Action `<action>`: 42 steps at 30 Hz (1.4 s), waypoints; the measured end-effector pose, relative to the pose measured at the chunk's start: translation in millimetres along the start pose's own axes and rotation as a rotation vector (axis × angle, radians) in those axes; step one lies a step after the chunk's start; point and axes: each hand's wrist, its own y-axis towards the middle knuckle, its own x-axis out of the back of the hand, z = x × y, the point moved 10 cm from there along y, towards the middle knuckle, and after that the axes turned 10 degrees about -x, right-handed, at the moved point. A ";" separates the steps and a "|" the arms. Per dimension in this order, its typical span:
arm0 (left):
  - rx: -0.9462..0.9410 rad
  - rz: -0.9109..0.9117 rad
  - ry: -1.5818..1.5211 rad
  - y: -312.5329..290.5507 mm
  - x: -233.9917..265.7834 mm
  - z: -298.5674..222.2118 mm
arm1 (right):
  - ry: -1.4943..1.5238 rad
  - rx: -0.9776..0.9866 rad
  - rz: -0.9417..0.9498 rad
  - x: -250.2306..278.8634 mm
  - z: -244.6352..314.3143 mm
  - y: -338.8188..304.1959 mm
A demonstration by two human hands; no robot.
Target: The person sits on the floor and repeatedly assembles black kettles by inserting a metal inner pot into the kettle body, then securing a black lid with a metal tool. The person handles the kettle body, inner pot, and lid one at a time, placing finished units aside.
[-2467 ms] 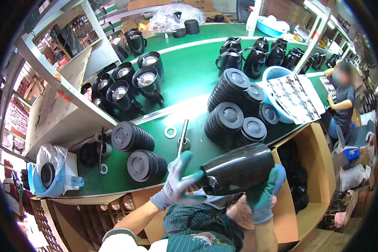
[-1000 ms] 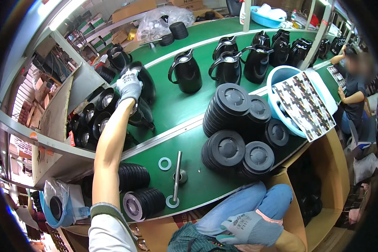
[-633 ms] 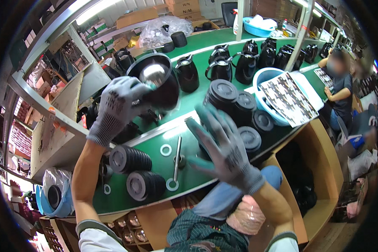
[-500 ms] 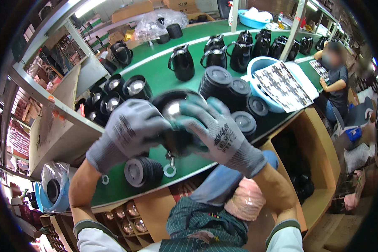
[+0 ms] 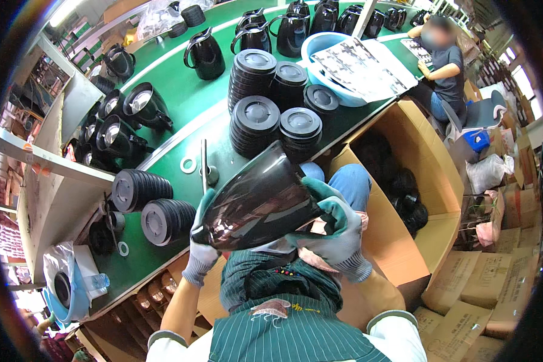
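Note:
A glossy black jug body (image 5: 259, 202) lies tilted on its side in the air above my lap, wider at its left end. My left hand (image 5: 203, 238), in a grey and green work glove, is closed round that wider end. At the other end my right hand (image 5: 335, 232), gloved alike, grips the jug body near the rim, with part of its fingers hidden. Beyond the jug body, a metal rod (image 5: 204, 158) stands on the green table (image 5: 181, 136), with a white ring (image 5: 188, 165) beside it.
Upright stacks of black round lids (image 5: 256, 114) stand beyond my hands; other lid stacks (image 5: 166, 222) lie sideways at left. Black jugs (image 5: 206, 55) line the back. A blue basin (image 5: 320, 45) holds printed sheets. Right of me is an open carton (image 5: 431, 223); a person (image 5: 443, 66) sits farther off.
The view has shifted. The black jug body, earlier with its metal-lined opening toward me, is now turned on its side and held lower, nearer my lap. Both hands have moved farther apart along it.

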 end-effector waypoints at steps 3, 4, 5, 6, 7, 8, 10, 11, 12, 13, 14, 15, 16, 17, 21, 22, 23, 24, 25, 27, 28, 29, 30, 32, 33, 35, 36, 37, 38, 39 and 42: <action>0.316 -0.142 -0.259 -11.6 14.5 41.5 | -0.014 -0.045 -0.027 5.3 -2.6 -0.9; 0.342 -0.184 -0.382 -20.3 27.9 59.3 | -0.096 -0.027 0.022 0.9 1.7 1.5; 0.351 -0.194 -0.520 -30.0 41.6 85.2 | -0.046 -0.077 0.021 -0.8 -3.4 1.3; 0.360 -0.215 -0.642 -40.2 56.2 107.8 | -0.156 -0.102 0.065 -2.3 0.4 3.4; 0.366 -0.215 -0.674 -49.3 67.9 123.3 | -0.274 -0.121 0.103 -1.4 5.5 3.4; 0.305 -0.077 -0.330 -43.8 63.7 94.4 | -0.345 -0.143 0.145 -3.6 -0.3 1.3; 0.260 0.042 -0.022 -30.2 44.5 41.2 | -0.276 -0.083 0.216 -14.0 -0.6 -3.9; 0.283 0.021 -0.055 -28.8 35.4 15.6 | -0.271 -0.061 0.281 -27.5 4.9 -3.8; 0.285 -0.031 -0.161 -47.9 49.2 41.6 | -0.263 -0.010 0.348 -41.1 11.1 -5.3; 0.284 -0.089 -0.270 -68.0 64.2 70.0 | -0.272 0.036 0.458 -57.5 21.2 -2.0; 0.278 -0.146 -0.385 -87.9 78.7 99.6 | -0.291 0.079 0.557 -73.8 31.1 0.4; 0.284 -0.162 -0.543 -101.0 87.8 120.3 | -0.250 0.080 0.604 -83.6 30.0 1.8; 0.287 -0.186 -0.652 -109.4 87.9 125.0 | -0.178 0.116 0.666 -93.0 31.5 2.1; 0.285 -0.219 -0.718 -117.1 91.2 129.7 | -0.124 0.144 0.756 -105.0 35.3 3.0; 0.250 -0.340 -0.916 -137.9 103.3 134.8 | -0.072 0.173 0.923 -155.8 48.1 4.8; 0.233 -0.367 -0.951 -143.2 109.4 134.3 | -0.106 0.126 0.911 -166.2 45.8 7.5; 0.217 -0.394 -0.970 -149.0 116.1 133.3 | -0.139 0.093 0.904 -174.2 41.5 11.1; 0.203 -0.418 -0.996 -154.1 123.4 132.2 | -0.103 0.085 0.946 -185.2 41.6 12.4; 0.187 -0.444 -1.012 -160.5 131.9 130.0 | -0.119 0.128 0.951 -195.9 46.3 13.7; 0.166 -0.487 -1.057 -174.8 139.4 129.3 | -0.168 0.186 0.929 -212.9 56.3 12.9; 0.154 -0.503 -1.077 -181.8 142.8 128.7 | -0.173 0.208 0.900 -220.9 59.0 16.8; 0.142 -0.520 -1.091 -188.9 146.2 128.4 | -0.189 0.143 0.885 -224.7 52.0 19.8; 0.129 -0.530 -1.099 -194.5 149.5 127.6 | -0.207 0.077 0.870 -227.9 44.2 22.0; 0.106 -0.554 -1.095 -202.1 154.2 124.8 | -0.276 0.103 0.812 -233.3 44.4 25.2; 0.091 -0.565 -1.067 -204.8 160.4 122.1 | -0.320 0.093 0.715 -231.4 40.0 30.4; 0.067 -0.570 -0.870 -201.9 167.8 97.0 | -0.225 -0.227 0.668 -217.6 -5.9 38.5; 0.068 -0.475 -0.515 -170.8 158.3 42.2 | -0.062 -0.427 0.689 -203.6 -40.1 40.2; 0.074 -0.394 -0.086 -143.9 149.6 -13.5 | 0.102 -0.623 0.684 -190.6 -74.2 39.5; 0.071 -0.332 0.276 -114.2 139.6 -67.7 | 0.292 -0.717 0.645 -177.2 -101.7 36.6; 0.009 -0.316 0.354 -92.5 124.3 -105.1 | 0.387 -0.698 0.678 -166.0 -123.2 25.4; -0.034 -0.129 0.267 -60.2 84.0 -157.7 | 0.523 -0.690 0.618 -149.4 -157.1 -3.3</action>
